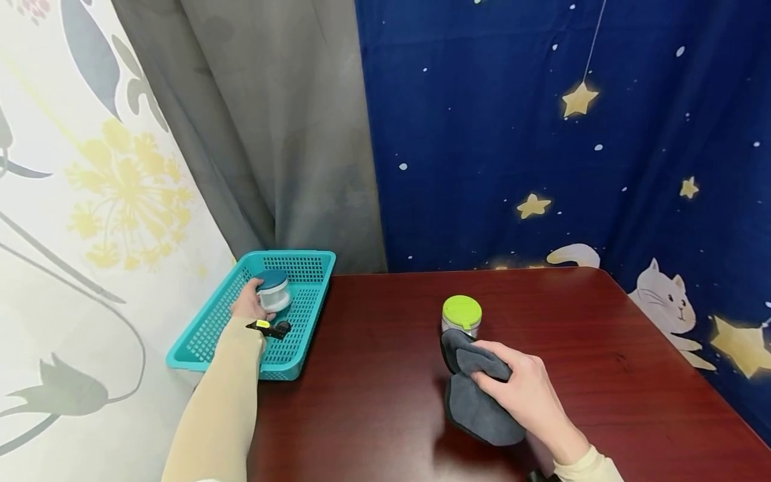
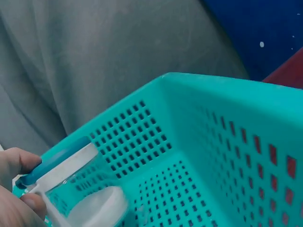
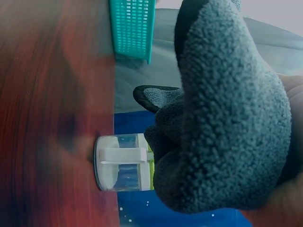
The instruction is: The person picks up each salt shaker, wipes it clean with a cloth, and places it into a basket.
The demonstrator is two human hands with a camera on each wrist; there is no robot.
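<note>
On the dark red counter (image 1: 602, 348), the teal basket (image 1: 211, 321) receives a blue-lidded jar (image 1: 273, 289), left hand (image 1: 248, 304) fingers clamped round it. The green-lidded jar (image 1: 461, 316) stands mid-counter, seemingly still unwiped, touching the grey cloth (image 1: 476, 395) gripped in the right hand (image 1: 524, 388).

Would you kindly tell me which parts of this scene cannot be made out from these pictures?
- Green-lidded jar: head view, its lower front is hidden by the grey cloth; contents unclear.
- Right hand: right wrist view, the cloth covers nearly all of it.
- Blue-lidded jar: left wrist view, cut off by the bottom edge.
- Left hand: fingers behind that jar are hidden.
- Basket: its near corner is hidden by the sleeve.
</note>
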